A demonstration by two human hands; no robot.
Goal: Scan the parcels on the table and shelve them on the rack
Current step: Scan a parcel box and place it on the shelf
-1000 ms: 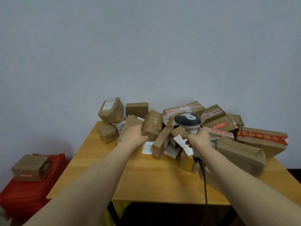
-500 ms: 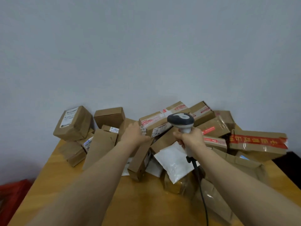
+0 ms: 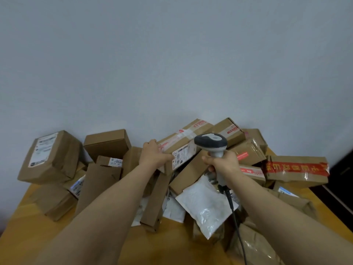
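Observation:
A heap of brown cardboard parcels covers the back of the wooden table [image 3: 172,249]. My left hand [image 3: 153,154] grips the left end of a long taped box [image 3: 183,144] with a white barcode label facing me, near the top of the heap. My right hand [image 3: 222,162] holds a grey handheld scanner [image 3: 211,143] by its handle. Its head sits just right of that label, and its black cable trails down toward me. A white padded mailer [image 3: 205,206] lies below the scanner.
More boxes stand at the left, one with a large white label [image 3: 51,156]. A long box with red tape [image 3: 297,170] lies at the right. A grey wall rises behind the heap. Bare tabletop lies in front, between my forearms.
I have moved closer to the table. My left hand went from a smaller box up to the long taped box and took hold of it. The scanner stayed raised beside it.

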